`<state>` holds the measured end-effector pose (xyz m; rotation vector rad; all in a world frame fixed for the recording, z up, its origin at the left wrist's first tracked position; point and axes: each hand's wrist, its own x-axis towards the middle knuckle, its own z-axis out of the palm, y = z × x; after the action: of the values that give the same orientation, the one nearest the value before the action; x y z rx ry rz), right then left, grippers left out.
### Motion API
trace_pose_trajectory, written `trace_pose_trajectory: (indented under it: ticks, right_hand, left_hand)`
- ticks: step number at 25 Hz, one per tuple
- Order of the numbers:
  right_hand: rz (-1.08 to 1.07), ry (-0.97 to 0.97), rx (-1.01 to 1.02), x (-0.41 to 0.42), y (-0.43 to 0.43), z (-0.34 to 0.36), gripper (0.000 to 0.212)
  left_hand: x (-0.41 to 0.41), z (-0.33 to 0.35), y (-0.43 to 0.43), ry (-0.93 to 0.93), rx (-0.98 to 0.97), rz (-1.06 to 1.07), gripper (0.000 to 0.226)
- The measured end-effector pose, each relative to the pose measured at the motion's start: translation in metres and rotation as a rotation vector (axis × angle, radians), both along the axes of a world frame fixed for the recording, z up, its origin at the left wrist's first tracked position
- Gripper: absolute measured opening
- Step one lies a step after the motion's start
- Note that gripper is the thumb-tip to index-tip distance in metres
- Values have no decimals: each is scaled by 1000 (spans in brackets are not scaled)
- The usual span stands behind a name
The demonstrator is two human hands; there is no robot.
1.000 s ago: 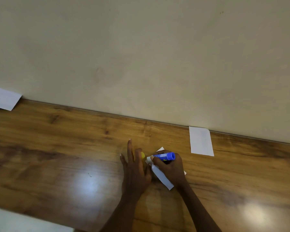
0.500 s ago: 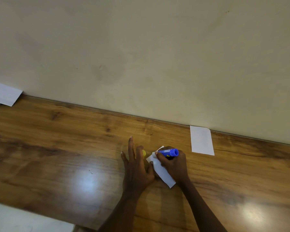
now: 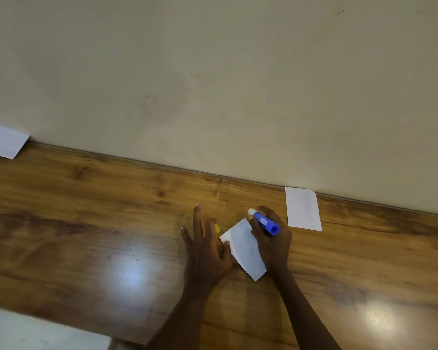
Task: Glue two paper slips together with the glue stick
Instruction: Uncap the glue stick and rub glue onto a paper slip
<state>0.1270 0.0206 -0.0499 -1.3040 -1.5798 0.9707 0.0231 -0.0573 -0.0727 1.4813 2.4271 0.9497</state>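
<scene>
A white paper slip [image 3: 243, 246] lies tilted on the wooden table [image 3: 86, 223] between my hands. My right hand [image 3: 272, 238] grips a blue glue stick [image 3: 264, 222], whose white tip points up-left just past the slip's far corner. My left hand [image 3: 205, 248] rests flat with fingers spread, its thumb on the slip's left edge. A small yellow cap [image 3: 217, 228] peeks out from behind the left fingers. A second white slip [image 3: 302, 209] lies against the wall to the right.
More white paper [image 3: 3, 141] lies at the far left by the wall. The beige wall [image 3: 213, 84] runs along the table's far edge. A pale surface [image 3: 36, 332] shows below the table's near edge at lower left.
My right hand has shifted the glue stick up and to the right, off the slip's middle, so more of the slip shows. The left hand stays in place.
</scene>
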Motion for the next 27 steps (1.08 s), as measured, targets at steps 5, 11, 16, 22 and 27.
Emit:
trace_pose_trajectory:
  ticks: [5, 11, 16, 22, 27]
  right_hand:
    - [67, -574, 262, 14, -58, -8, 50]
    - [575, -588, -50, 18, -28, 2, 45]
    - [867, -673, -122, 29, 25, 23, 46]
    - [547, -147, -99, 2, 14, 26, 19]
    - [354, 209, -375, -23, -6, 9, 10]
  left_hand:
    - [-1, -2, 1, -39, 1, -2, 43]
    - [-2, -2, -2, -71, 30, -18, 52]
    - [-2, -2, 1, -58, 29, 3, 56]
    - [-2, -6, 1, -25, 28, -18, 61]
    - [-2, -5, 0, -36, 59, -39, 58]
